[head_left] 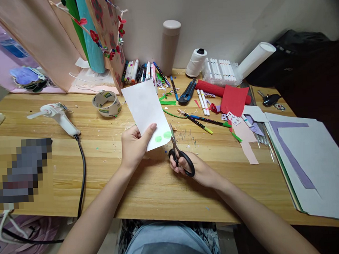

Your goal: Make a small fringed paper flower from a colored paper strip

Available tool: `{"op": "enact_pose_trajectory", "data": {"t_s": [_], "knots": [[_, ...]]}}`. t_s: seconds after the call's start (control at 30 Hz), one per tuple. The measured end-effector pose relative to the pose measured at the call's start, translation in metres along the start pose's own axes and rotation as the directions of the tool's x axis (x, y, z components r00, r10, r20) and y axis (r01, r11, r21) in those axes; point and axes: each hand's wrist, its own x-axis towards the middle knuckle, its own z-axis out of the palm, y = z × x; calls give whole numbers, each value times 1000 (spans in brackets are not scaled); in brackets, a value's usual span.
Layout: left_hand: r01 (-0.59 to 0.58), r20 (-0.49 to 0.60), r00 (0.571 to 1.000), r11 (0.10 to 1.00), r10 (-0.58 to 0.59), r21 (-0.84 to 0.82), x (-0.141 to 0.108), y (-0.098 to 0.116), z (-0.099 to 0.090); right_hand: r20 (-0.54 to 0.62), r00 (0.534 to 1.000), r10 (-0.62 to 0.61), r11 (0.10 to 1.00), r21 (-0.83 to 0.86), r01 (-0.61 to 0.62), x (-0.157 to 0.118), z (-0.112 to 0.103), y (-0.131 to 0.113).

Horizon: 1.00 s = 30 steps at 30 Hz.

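A white sheet of paper [146, 109] with two green painted spots near its lower edge is pinched in my left hand [135, 145], thumb on top. My right hand [189, 167] grips black-handled scissors [184, 160], fingers through the loops. Their blades point up and away from me and meet the paper's right edge, beside the right-hand green spot. Whether the blades are cutting into the paper I cannot tell. Both hands are held over the wooden table [217, 199].
Left stand a hot glue gun [59, 117] with a black cord and a roll of tape [106, 103]. Behind lie several markers [133, 70] and a utility knife [187, 91]. To the right are red crepe paper [234, 100], paper scraps and stacked sheets [322, 157].
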Motion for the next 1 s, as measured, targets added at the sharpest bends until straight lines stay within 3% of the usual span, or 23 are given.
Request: {"op": "enact_pose_trajectory", "data": {"t_s": [0.23,0.4,0.6,0.87,1.0], "knots": [[-45,70,997,998,42,34,10,7,-13,17,999,45,999,-4,-45,-1,-3,-2],[-44,179,983,998,34,48,18,12,-25,97,985,146,989,-23,-144,-3,-6,-11],[-48,270,963,995,22,87,22,12,-35,163,972,168,982,-117,-150,-4,-8,-11],[100,293,951,995,-102,21,24,16,-42,236,953,189,980,-110,-168,-7,-10,-6],[148,239,964,979,-112,-138,29,13,-39,173,980,103,995,-14,-102,-5,-7,-7]]}}
